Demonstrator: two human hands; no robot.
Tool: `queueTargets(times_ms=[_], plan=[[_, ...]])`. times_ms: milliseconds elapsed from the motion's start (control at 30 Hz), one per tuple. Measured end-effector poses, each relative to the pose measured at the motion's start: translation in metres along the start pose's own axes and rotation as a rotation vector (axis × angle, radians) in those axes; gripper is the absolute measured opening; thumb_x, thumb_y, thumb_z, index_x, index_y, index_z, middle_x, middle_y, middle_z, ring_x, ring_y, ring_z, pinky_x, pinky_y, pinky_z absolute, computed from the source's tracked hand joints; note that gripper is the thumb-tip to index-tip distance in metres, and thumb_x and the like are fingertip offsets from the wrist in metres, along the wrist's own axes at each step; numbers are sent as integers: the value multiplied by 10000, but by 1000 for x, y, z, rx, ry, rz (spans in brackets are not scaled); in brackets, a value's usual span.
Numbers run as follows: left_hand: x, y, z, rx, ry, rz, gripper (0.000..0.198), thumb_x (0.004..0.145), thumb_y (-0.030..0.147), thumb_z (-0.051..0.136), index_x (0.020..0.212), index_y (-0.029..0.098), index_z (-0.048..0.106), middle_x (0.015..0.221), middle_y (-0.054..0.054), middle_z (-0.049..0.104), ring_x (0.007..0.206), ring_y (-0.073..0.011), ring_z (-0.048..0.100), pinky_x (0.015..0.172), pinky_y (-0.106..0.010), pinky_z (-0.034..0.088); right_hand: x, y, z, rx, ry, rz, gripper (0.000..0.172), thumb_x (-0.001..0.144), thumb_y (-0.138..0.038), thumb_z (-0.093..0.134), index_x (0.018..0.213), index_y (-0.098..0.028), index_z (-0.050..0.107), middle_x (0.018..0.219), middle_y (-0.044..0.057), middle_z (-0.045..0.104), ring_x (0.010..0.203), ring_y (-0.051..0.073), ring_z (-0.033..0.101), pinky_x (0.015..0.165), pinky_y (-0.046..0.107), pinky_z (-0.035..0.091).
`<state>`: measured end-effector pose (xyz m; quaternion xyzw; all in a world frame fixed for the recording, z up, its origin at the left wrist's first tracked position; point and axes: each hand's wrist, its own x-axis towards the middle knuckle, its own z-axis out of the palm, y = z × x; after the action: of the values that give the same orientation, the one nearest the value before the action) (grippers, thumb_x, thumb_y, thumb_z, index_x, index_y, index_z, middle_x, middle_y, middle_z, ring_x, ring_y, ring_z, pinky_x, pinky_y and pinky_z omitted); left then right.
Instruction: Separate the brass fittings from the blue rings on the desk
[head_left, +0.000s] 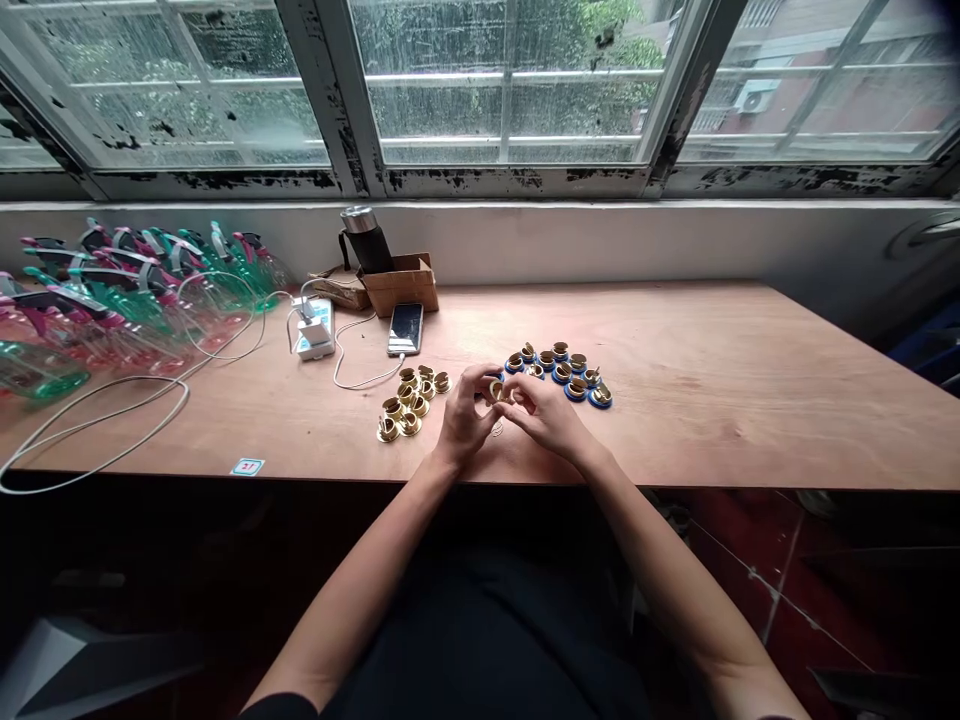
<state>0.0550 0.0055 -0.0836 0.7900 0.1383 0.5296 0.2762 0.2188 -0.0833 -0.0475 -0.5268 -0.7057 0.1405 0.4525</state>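
In the head view, my left hand and my right hand meet over the table near its front edge. Their fingertips pinch a small round gold-coloured metal fitting between them. Just below it, thin pale rings lie on the wood. Several similar gold fittings stand in a cluster left of my left hand. Beyond and right of my right hand is another group, gold fittings with blue rings round their bases; my fingers partly hide its near left end.
Clear spray bottles with pink and green tops crowd the table's left end. A power strip, a phone on a white cable, a cardboard box and a black flask stand behind. A numbered sticker marks the front edge.
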Motion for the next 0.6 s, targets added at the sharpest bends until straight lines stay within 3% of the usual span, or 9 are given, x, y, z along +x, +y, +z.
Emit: queueTargets(times_ms=[167,267,400,600], plan=[[0,4,1,-128,-83,-34,527,937,341,752,1386,240,496,1314,-135,676,1086,-217,751,930,-365,628,0,-1,-3,196,-78,62,252,989,-435,660,919,-213,564,787,-21,564,654,133,473,612,272,355],[1,4,0,-187,-68,-107,473,901,377,793,1270,212,548,1175,-106,732,1047,-214,763,932,-363,628,0,-3,-6,336,-75,105,332,972,-507,676,895,-219,529,787,-27,524,677,135,468,620,271,369],[1,3,-2,-214,-94,-207,344,889,385,808,1094,189,614,992,-65,763,888,-192,775,819,-314,624,-1,-2,-10,546,-123,184,352,1000,-563,621,954,-231,513,723,-52,479,629,129,453,589,265,368],[0,1,-2,-281,-116,-216,313,961,372,729,1179,182,607,1035,-87,764,917,-193,771,811,-304,607,-1,3,-5,731,-139,216,347,989,-548,655,977,-239,498,680,-70,468,572,111,413,545,255,326]])
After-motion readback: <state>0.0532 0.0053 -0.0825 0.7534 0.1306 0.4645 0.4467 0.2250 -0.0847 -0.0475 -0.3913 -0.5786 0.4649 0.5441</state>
